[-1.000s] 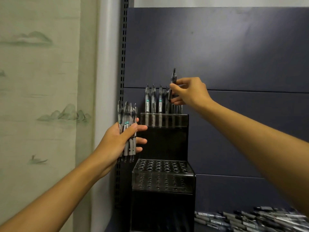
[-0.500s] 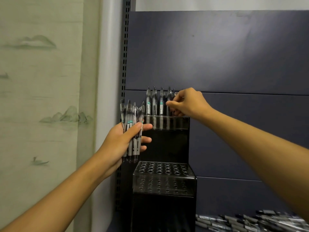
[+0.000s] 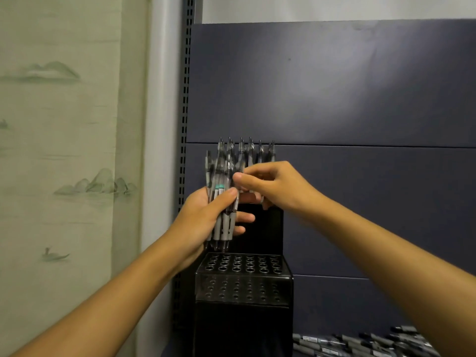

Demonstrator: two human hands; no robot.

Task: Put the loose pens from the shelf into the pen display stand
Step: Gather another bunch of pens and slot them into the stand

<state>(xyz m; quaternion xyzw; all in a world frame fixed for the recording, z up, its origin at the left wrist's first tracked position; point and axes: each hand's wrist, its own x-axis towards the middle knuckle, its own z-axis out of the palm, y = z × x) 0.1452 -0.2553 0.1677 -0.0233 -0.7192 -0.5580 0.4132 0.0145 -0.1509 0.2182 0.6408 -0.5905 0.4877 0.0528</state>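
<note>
L hand (image 3: pixel 206 217) grips a bundle of pens (image 3: pixel 222 199), thumb across the front, fingers curled round from behind. Long axis of the bundle approx vertical, slight lean; writing tips point down and stick out just below the grip, clicker/clip ends point up, well above the thumb. Pens look alike: clear upper barrels w/ dark insides, pale grey grip sections near the tips, white label strips, one w/ a teal band just above the thumb.

R hand (image 3: pixel 270 186) sits just right of the bundle, at its upper half, fingers curled, thumb and forefinger closed narrowly at the bundle's right edge. Seems to pinch one pen there, but can't tell for sure which, or whether it's free of the rest.

Behind both hands, a row of standing pens (image 3: pixel 260 153) in the top tier of the black pen display stand (image 3: pixel 242 292); upright, tips down in the holes, clicker ends up, showing above the R hand's knuckles. Directly below the L grip is the stand's lower tier, rows of round holes w/ no pens in them.

Far below and right of the R forearm, loose pens (image 3: pixel 360 343) lie flat on the shelf, grey and dark barrels, axes mostly slanting left-right. Blue-grey back panel (image 3: pixel 334 86) behind everything; slotted upright (image 3: pixel 185 99) left of the bundle.
</note>
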